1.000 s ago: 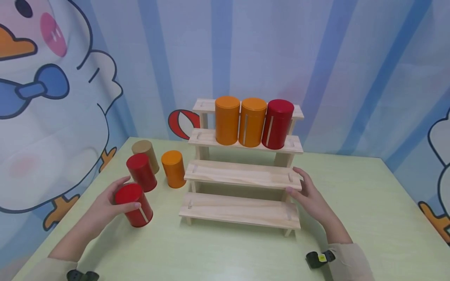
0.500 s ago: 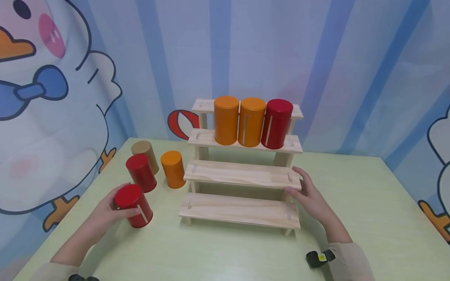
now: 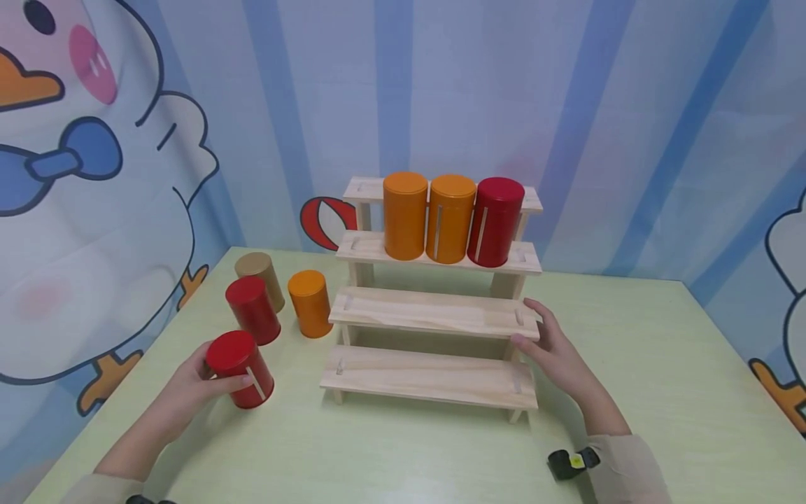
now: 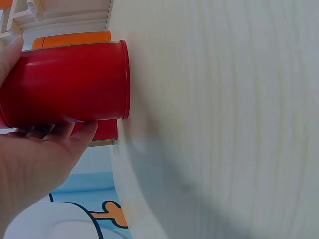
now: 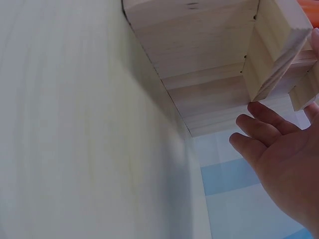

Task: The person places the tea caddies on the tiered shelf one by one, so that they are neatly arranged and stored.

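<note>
My left hand point(image 3: 182, 388) grips a red tin canister point(image 3: 234, 355) at the left front, its thumb across the side with the pale strip. The left wrist view shows the same canister point(image 4: 75, 82) with the fingers along its other side and its base right at the tabletop. A stepped wooden rack point(image 3: 428, 374) stands in the middle. At its right end, my right hand point(image 3: 557, 360) holds the end of a middle shelf between thumb and forefinger. In the right wrist view, the other fingers point(image 5: 261, 127) reach beside the rack's underside.
Behind the held canister stand another red canister point(image 3: 252, 308), a tan one point(image 3: 259, 269) and an orange one point(image 3: 310, 304). On an upper shelf are two orange canisters point(image 3: 406, 217) point(image 3: 450, 220) and a red one point(image 3: 497, 222). A striped cartoon curtain point(image 3: 478, 91) hangs behind the table point(image 3: 630, 350).
My left hand has slid slightly lower around the red canister, which stays in nearly the same spot. The right hand and the rack have not visibly moved.
</note>
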A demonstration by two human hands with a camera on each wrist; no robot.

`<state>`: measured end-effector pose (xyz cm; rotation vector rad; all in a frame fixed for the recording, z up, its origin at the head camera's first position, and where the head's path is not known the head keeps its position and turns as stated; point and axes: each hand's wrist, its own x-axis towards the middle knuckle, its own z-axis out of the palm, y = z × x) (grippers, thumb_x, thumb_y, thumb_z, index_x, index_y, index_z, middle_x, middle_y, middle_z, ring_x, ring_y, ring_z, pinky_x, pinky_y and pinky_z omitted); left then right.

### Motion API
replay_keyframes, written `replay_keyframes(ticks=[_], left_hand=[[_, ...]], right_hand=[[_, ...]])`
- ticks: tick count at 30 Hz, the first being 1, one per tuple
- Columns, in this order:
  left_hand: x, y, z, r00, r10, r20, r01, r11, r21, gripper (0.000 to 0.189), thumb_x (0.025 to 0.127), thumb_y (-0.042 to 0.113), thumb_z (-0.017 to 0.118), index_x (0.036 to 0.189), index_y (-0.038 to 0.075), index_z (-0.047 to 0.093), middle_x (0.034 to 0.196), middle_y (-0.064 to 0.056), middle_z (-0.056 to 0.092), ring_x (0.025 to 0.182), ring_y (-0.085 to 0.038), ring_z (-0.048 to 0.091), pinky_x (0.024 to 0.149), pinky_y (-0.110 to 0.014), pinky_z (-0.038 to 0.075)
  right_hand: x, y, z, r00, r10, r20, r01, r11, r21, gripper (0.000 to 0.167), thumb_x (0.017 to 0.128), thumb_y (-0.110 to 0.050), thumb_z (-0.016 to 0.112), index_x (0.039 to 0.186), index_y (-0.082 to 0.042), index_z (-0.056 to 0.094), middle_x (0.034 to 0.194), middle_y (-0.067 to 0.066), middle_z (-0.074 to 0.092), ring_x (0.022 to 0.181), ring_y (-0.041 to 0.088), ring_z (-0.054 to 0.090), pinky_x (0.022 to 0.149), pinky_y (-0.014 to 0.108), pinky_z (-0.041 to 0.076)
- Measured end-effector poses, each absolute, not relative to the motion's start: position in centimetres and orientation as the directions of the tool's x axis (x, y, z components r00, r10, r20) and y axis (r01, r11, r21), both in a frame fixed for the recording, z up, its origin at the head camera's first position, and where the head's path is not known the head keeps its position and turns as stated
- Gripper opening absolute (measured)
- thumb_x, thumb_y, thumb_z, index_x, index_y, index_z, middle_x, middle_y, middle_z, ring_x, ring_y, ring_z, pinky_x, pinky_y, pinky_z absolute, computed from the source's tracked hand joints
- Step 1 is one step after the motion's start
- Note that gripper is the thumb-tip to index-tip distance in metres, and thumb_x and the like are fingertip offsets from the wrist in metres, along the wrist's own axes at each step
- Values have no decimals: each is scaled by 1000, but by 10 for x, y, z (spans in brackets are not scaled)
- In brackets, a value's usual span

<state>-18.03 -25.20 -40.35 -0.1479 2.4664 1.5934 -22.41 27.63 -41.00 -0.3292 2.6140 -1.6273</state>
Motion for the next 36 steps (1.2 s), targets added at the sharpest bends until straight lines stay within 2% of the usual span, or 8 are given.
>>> replay_keyframes(ticks=[7,12,22,36], left_hand=[[-181,-251,-403,-979,27,-203,-172,429,887,87,87,26,72,149,0,17,149,-25,28,134,-46,26,99,-61,41],[-181,-249,-397,-984,35,-173,-141,439,888,88,86,32,73,149,3,19,148,-23,30,134,-44,27,99,-60,42],[-183,-245,-368,-994,58,-98,-62,448,892,81,87,33,71,147,5,24,144,-22,36,128,-39,37,94,-57,47],[-185,-224,-330,-994,106,-29,23,453,891,78,87,30,71,147,7,28,142,-20,40,126,-38,40,89,-50,51]], right_hand=[[-224,276,-410,-976,-203,74,-157,429,-890,77,97,-30,57,154,-15,7,153,29,22,134,50,33,105,62,33],[-225,277,-411,-977,-200,75,-157,435,-887,78,97,-31,57,154,-16,6,153,29,23,134,50,34,105,62,33],[-225,276,-412,-975,-206,84,-167,428,-888,77,98,-29,57,154,-14,7,152,30,24,134,50,34,105,62,33],[-225,276,-411,-974,-212,83,-169,426,-889,76,98,-29,56,154,-14,7,153,29,23,134,50,34,105,62,34]])
